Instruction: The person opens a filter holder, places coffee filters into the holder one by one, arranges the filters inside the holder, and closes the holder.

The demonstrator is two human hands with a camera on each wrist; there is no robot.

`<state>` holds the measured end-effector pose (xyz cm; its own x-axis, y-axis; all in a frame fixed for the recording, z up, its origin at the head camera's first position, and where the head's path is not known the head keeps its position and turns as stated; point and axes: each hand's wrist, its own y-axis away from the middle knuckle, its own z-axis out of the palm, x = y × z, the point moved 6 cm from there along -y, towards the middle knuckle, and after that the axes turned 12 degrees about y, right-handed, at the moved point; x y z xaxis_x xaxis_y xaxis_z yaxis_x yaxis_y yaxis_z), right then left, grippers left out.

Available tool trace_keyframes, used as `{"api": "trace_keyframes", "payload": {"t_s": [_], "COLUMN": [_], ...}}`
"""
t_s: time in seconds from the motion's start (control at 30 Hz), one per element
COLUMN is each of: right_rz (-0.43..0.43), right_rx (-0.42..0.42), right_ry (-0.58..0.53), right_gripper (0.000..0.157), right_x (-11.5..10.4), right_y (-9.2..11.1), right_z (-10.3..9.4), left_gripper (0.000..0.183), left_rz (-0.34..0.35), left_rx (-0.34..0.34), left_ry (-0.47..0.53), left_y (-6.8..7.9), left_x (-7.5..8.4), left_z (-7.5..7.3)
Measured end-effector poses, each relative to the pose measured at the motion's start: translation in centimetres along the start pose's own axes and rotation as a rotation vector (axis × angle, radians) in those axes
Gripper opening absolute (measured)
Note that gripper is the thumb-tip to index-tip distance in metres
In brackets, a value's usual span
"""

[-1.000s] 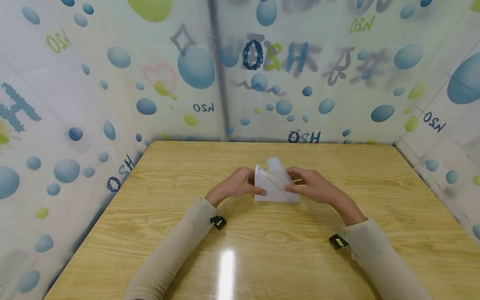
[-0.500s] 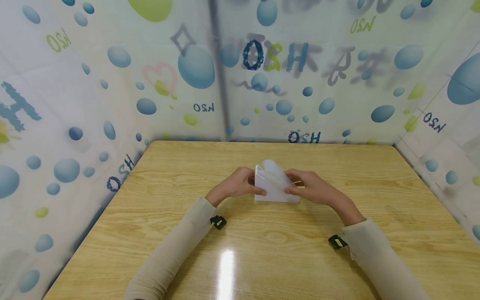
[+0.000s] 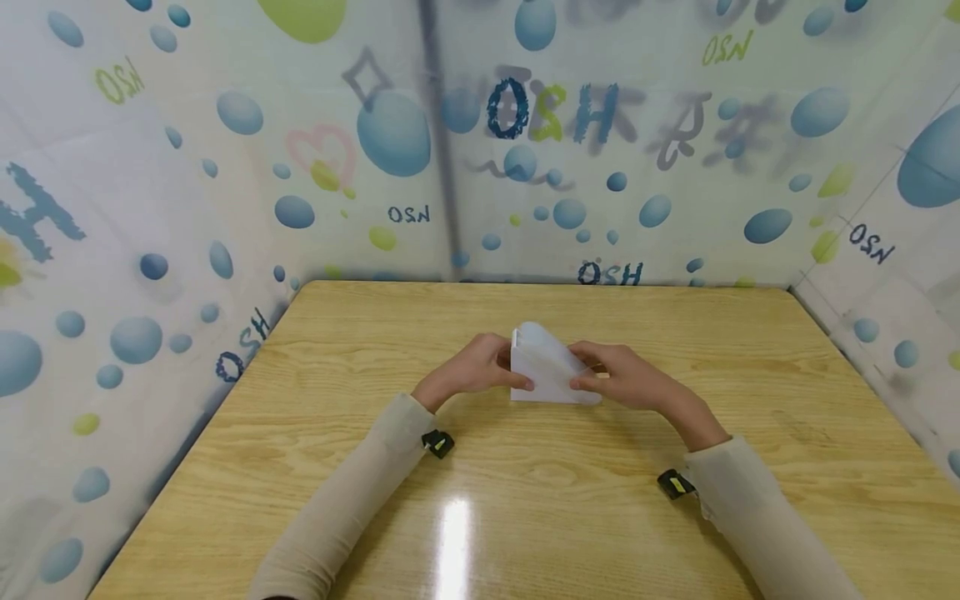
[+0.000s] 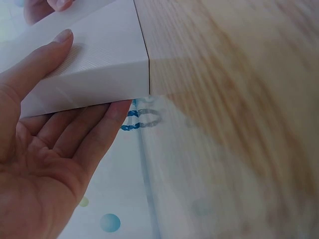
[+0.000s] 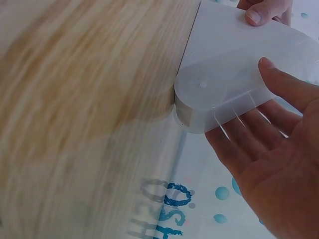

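Observation:
A flat white box (image 3: pixel 555 385) stands on its long edge on the table, with a translucent, round-ended cover (image 3: pixel 534 337) swung down over its slanted side. My left hand (image 3: pixel 480 367) grips the box's left end; the left wrist view shows the thumb on the broad white face (image 4: pixel 107 45) and the fingers behind the box. My right hand (image 3: pixel 621 375) holds the other end, its thumb on the near face and its fingers along the far side. In the right wrist view the rounded end of the clear cover (image 5: pixel 197 94) overlaps the white body.
The wooden table (image 3: pixel 562 517) reaches back to a patterned cloth wall (image 3: pixel 645 150), with more cloth at both sides. A small black device (image 3: pixel 438 443) hangs at the left sleeve cuff and another black device (image 3: pixel 675 483) at the right one.
The translucent cover has swung down and left into line with the white box, closing the gap seen at its top. The right hand has shifted slightly with it; the left stays put.

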<state>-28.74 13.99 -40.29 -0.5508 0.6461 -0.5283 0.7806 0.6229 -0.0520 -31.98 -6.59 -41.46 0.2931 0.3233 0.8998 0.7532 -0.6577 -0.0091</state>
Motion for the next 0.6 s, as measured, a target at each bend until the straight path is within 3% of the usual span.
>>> {"api": "trace_keyframes", "payload": {"t_s": [0.6], "right_rz": [-0.026], "right_rx": [-0.004], "right_ry": [0.019], "right_gripper": [0.045], "right_x": [0.09], "right_y": [-0.1], "right_z": [0.28], "left_gripper": [0.03], "left_rz": [0.005], "left_rx": [-0.002], "left_ry": [0.021], "left_y": [-0.07], "left_x": [0.03], "left_z": [0.1]}}
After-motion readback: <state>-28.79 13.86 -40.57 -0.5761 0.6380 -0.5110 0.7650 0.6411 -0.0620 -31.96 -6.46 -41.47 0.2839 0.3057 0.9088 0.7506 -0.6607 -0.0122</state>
